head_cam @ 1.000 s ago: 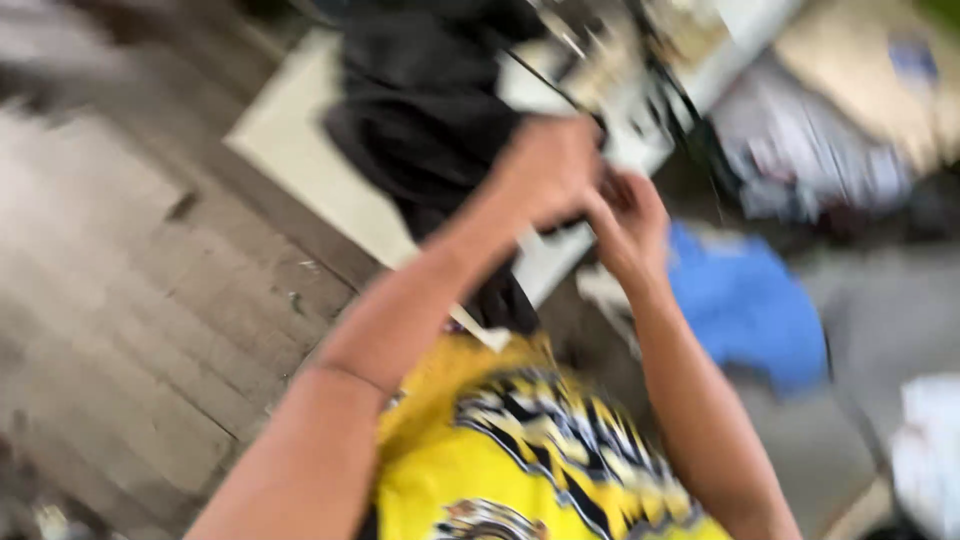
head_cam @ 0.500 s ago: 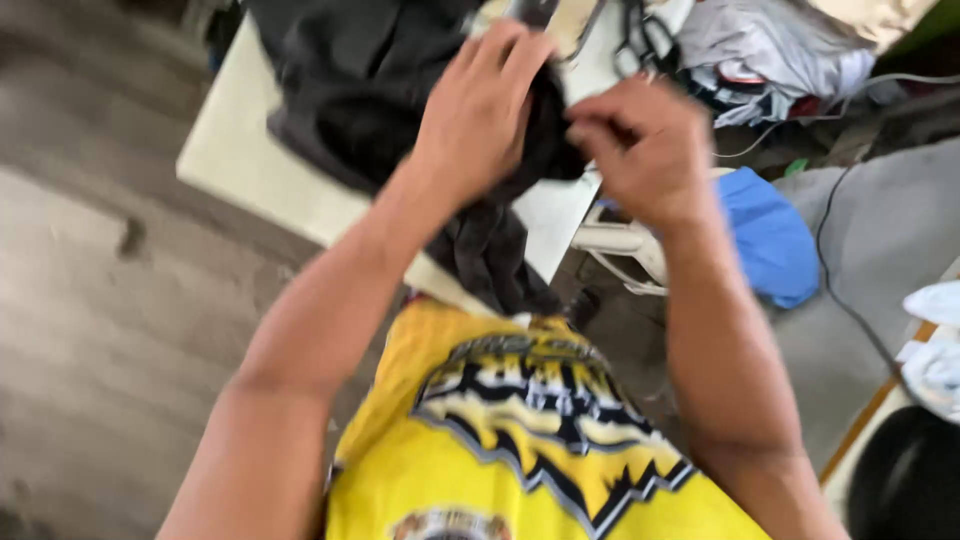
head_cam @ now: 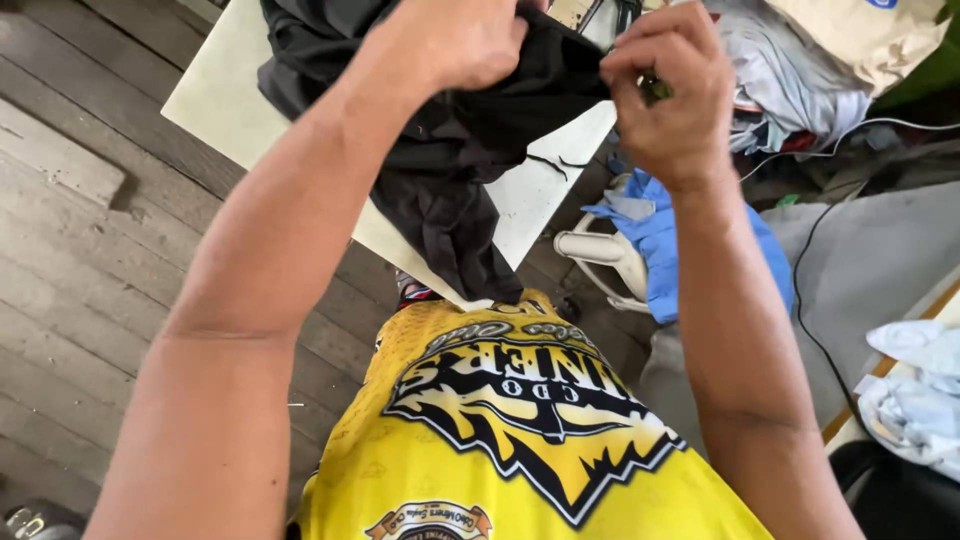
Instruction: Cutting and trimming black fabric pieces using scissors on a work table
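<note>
While a black garment (head_cam: 450, 150) is bunched on the pale table (head_cam: 215, 100), its top fold is gripped in the closed left hand (head_cam: 455, 40), and its right edge is pinched by the right hand (head_cam: 665, 90), whose fingers are curled tight around a small dark object that cannot be made out. Most of the garment lies on the table, with one end hanging over the table's near edge. It is judged to be light, soft and limp, likely to sag and slip, and best taken at a seam or hem. Right of the table, blue cloth (head_cam: 700, 250) is draped over a white chair (head_cam: 605, 255). Beyond that, grey and pale clothes (head_cam: 790, 80) are piled, and a black cable (head_cam: 810, 300) trails over grey fabric
</note>
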